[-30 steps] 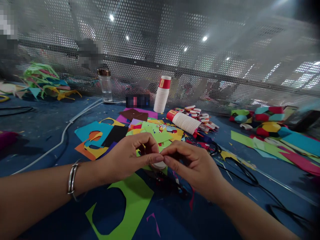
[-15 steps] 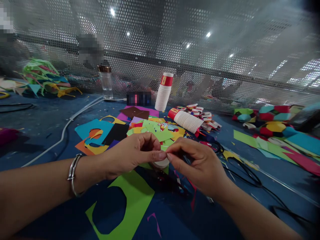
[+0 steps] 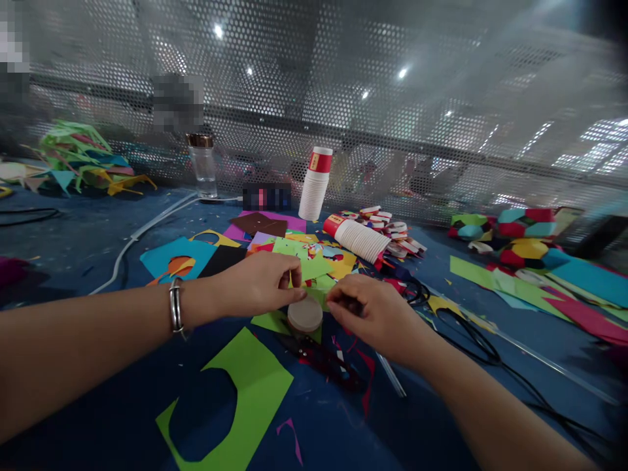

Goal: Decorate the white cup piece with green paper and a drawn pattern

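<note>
Curled fingers and a thumb close to the index fingertip show on my left hand (image 3: 258,281), just beyond and left of a pale round disc (image 3: 305,315). Whether anything thin sits in that pinch is hidden. To the disc's right, my right hand (image 3: 375,314) is closed, thumb and index tips together; what they hold, if anything, is too small to make out. The disc lies flat over green paper scraps. Dark-handled scissors (image 3: 328,360) rest just in front of it. A green sheet with a round cut-out (image 3: 260,379) lies nearer me.
Cut coloured paper (image 3: 314,265) is heaped beyond my hands. Behind it are an upright stack of paper cups (image 3: 314,190) and a lying stack (image 3: 363,241). A water bottle (image 3: 203,170) stands at the back left. Black cable (image 3: 471,340) loops at right, near a clear tube (image 3: 391,376).
My hands, fingertips together before, have moved apart, uncovering the pale disc between them. The view has shifted slightly.
</note>
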The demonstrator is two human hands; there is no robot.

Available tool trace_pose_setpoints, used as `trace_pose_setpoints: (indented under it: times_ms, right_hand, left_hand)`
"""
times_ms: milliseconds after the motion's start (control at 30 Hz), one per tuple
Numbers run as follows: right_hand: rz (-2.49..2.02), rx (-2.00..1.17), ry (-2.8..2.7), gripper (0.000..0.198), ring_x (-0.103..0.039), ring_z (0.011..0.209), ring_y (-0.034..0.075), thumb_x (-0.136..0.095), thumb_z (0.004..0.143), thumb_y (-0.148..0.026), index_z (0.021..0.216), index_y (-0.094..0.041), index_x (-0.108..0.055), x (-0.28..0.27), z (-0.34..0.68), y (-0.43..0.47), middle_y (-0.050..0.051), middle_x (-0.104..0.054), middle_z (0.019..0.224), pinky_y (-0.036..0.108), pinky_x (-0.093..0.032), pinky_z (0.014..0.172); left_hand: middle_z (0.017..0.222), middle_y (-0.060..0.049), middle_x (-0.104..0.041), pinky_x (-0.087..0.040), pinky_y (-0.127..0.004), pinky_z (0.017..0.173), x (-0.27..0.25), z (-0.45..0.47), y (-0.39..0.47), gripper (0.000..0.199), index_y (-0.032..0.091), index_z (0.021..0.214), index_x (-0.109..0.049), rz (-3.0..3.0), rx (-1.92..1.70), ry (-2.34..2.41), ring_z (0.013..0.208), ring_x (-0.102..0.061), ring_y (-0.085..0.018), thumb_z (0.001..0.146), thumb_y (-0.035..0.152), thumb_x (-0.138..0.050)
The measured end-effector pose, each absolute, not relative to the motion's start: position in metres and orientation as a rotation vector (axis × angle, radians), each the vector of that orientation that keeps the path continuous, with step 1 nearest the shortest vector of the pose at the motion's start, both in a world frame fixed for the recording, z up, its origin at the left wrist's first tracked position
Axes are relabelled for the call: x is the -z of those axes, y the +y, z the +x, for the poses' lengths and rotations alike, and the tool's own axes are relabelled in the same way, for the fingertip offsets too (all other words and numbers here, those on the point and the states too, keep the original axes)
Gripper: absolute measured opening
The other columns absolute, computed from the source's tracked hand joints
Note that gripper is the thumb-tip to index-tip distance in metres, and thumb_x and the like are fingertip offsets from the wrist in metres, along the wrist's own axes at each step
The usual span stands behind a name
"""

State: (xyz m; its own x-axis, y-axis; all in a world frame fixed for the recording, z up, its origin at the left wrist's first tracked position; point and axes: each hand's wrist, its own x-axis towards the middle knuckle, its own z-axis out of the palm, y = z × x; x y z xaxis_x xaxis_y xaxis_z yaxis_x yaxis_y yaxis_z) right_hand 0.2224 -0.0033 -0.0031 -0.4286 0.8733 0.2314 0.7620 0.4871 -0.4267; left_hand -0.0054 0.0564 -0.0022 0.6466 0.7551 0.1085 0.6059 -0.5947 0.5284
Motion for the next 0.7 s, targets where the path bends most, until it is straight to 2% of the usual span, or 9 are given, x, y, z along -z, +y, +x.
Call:
trace_pose_setpoints:
  times_ms: [200,433,700]
  right_hand:
    - [-1.402,-0.365,-2.414,0.009,-0.057,0.079,0.021,-0.068,0.083,-0.018,0.092,-0.018,-0.071,0.0024,0.2256,-0.0036,0.005,-0.066,0.082,0.034,-0.042,0.069]
    - [-1.394,-0.354,-2.401,0.017,-0.059,0.082,0.022,-0.069,0.081,-0.014,0.097,-0.019,-0.070,0.0030,0.2248,-0.0036,0.005,-0.068,0.085,0.036,-0.044,0.073]
    - [-1.362,-0.380,-2.236,0.019,-0.064,0.090,0.022,-0.066,0.087,-0.017,0.105,-0.022,-0.065,0.0013,0.2273,-0.0055,0.007,-0.070,0.106,0.037,-0.051,0.080]
  left_hand:
    - [0.062,0.002,-0.060,-0.029,-0.024,0.049,0.0051,-0.0026,0.0597,0.016,0.018,0.074,-0.061,2.423,-0.380,1.038,0.054,-0.052,-0.013,0.081,0.032,-0.065]
    - [0.061,0.003,-0.060,-0.032,-0.022,0.049,0.0079,-0.0050,0.0574,0.014,0.018,0.074,-0.062,2.411,-0.436,1.009,0.054,-0.051,-0.011,0.082,0.028,-0.060]
    - [0.066,0.003,-0.059,-0.035,-0.023,0.056,0.0101,-0.0094,0.0567,0.011,0.019,0.079,-0.059,2.456,-0.677,0.993,0.058,-0.051,-0.010,0.087,0.025,-0.057]
